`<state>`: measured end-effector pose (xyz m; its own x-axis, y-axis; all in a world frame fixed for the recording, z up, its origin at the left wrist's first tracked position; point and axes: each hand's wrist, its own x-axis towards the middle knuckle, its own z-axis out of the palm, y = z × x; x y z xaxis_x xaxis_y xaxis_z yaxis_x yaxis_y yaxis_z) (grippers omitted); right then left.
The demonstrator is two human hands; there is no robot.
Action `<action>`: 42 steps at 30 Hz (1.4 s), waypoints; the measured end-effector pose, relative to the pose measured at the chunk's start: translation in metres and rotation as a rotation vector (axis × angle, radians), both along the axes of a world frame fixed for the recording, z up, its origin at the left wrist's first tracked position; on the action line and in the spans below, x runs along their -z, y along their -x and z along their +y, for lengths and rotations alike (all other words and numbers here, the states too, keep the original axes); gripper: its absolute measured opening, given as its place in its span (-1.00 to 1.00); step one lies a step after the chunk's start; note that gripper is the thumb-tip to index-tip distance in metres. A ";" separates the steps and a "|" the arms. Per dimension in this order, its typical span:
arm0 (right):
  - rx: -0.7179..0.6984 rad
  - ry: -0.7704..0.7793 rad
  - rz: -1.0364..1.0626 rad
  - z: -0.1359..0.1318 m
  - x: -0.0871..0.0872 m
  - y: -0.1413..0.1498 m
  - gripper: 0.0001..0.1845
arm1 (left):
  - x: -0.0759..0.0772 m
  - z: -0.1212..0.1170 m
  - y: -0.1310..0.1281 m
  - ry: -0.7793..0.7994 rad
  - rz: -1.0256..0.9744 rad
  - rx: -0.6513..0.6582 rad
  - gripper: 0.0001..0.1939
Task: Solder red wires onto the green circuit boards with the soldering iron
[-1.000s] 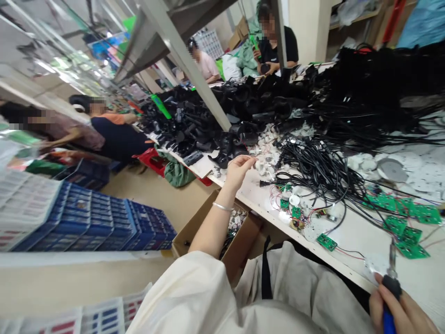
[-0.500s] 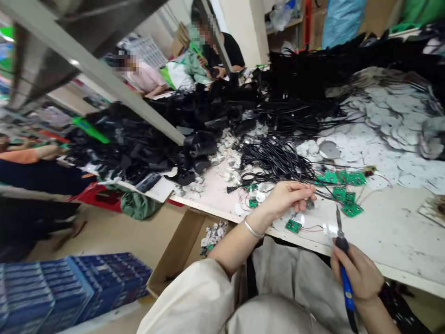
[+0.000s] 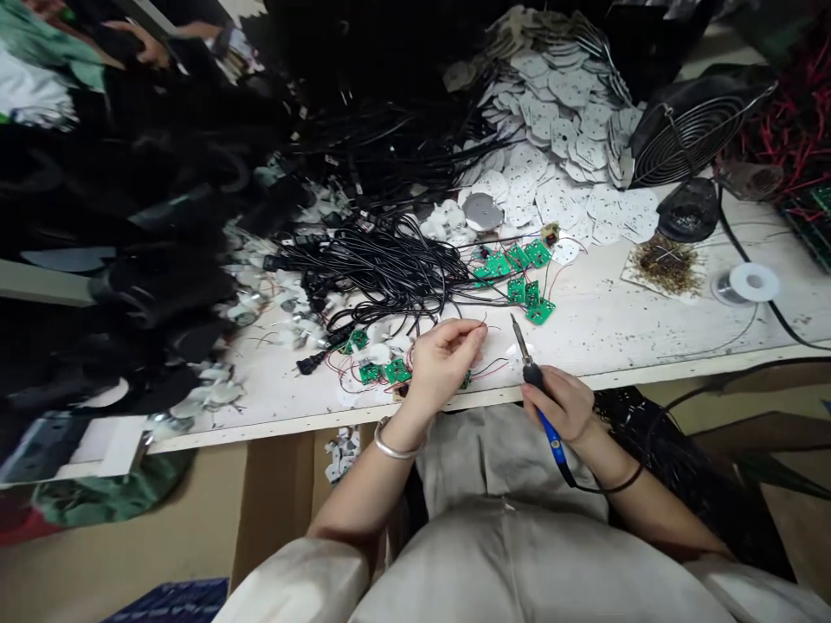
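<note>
Worktop: we sit at a long, speckled white worktop (image 3: 623,329), with its front edge running across just beyond our wrists.

Left end: a heap of black moulded plastic parts (image 3: 130,216) rises beside the tangle of thin black cords (image 3: 383,268).

Far side: a pile of white perforated discs (image 3: 558,138) stands near a round black wire-guarded fan (image 3: 688,130).

Container: below the front edge, an open brown cardboard box (image 3: 273,510) holds small white pieces (image 3: 341,459).

Middle: small green circuit boards (image 3: 512,277) with red wires lie in two loose groups, some just beside our left hand.

Left hand: our left hand (image 3: 445,363) is curled, its fingertips (image 3: 481,327) pinched together; whether they grip a thin wire is too small to tell.

Right hand: our right hand (image 3: 558,402) is closed around the blue handle of a soldering iron (image 3: 545,424).

Room: the iron's tip points up the worktop, near the boards, with a narrow gap between our hands.
</note>
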<state>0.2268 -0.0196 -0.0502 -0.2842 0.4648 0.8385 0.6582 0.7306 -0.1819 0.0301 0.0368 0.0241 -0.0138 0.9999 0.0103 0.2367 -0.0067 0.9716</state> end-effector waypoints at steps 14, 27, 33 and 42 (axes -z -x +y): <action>0.029 0.346 0.146 -0.002 -0.020 0.002 -0.60 | 0.028 -0.039 -0.022 -0.483 0.743 0.064 -0.94; 0.008 0.413 0.193 -0.002 -0.024 0.000 -0.58 | 0.030 -0.038 -0.027 -0.321 0.642 0.152 -0.90; -0.010 0.476 0.235 -0.005 -0.029 -0.002 -0.64 | 0.033 -0.034 -0.024 -0.384 0.684 0.202 -0.91; 0.004 0.866 1.074 -0.019 -0.029 -0.030 -0.73 | 0.032 -0.022 -0.010 -0.375 0.626 0.364 -0.89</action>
